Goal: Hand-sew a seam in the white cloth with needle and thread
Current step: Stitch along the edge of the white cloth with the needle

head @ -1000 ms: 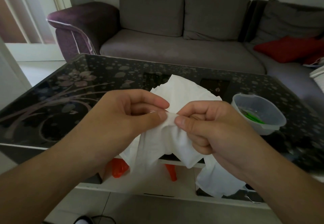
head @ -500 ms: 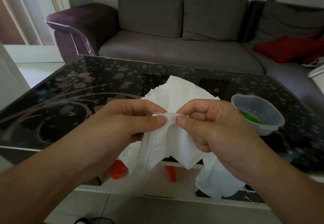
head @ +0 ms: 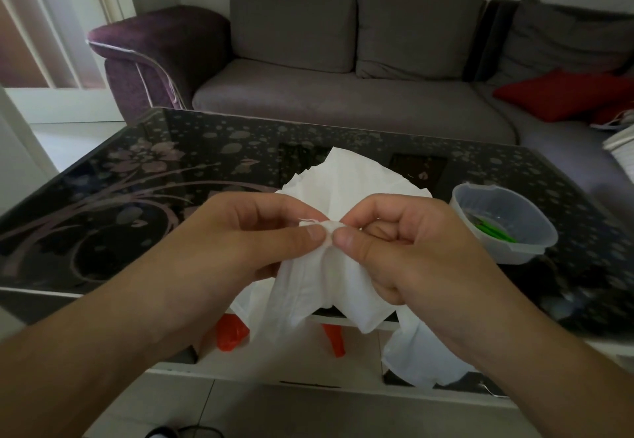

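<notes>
The white cloth hangs bunched between both hands above the near edge of the table. My left hand pinches its top fold between thumb and forefinger. My right hand pinches the same fold right beside it, thumb tips almost touching. A short bit of white thread sticks out at the top of the fold. The needle is not visible; my fingers hide that spot.
A black glass coffee table with a flower pattern lies in front of me. A clear plastic bowl with green items stands on its right side. A grey sofa with a red cushion is behind. An orange thing shows under the table.
Both hands have drawn closer together on the fold, so less cloth shows between the thumbs. A bit of thread now shows at the top of the fold.
</notes>
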A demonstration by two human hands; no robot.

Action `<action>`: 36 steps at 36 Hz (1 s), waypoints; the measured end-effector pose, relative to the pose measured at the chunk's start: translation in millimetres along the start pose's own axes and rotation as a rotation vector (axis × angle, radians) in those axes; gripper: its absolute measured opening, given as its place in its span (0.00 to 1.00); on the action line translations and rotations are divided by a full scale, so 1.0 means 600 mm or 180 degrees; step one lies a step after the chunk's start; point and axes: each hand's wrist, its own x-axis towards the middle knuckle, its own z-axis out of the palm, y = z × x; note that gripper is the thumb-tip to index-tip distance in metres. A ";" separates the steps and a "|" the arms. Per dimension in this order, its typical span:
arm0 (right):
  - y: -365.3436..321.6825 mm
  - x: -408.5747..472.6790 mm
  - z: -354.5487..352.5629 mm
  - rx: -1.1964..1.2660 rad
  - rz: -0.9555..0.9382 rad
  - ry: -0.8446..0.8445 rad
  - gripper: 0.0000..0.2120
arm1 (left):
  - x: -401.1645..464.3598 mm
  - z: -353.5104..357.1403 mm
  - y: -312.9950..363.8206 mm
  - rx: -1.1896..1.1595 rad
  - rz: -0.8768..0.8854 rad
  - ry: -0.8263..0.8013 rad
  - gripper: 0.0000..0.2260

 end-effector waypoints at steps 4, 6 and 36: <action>0.004 -0.003 -0.005 0.0105 0.0028 -0.0053 0.05 | 0.001 0.000 0.000 -0.0055 -0.0033 0.0010 0.09; 0.005 -0.003 -0.005 0.0104 0.0027 -0.0068 0.06 | 0.000 0.001 0.000 -0.0072 -0.0048 0.0007 0.09; 0.004 -0.005 0.005 -0.0379 -0.0260 0.0287 0.10 | 0.003 0.001 -0.001 -0.0032 0.0046 0.0071 0.10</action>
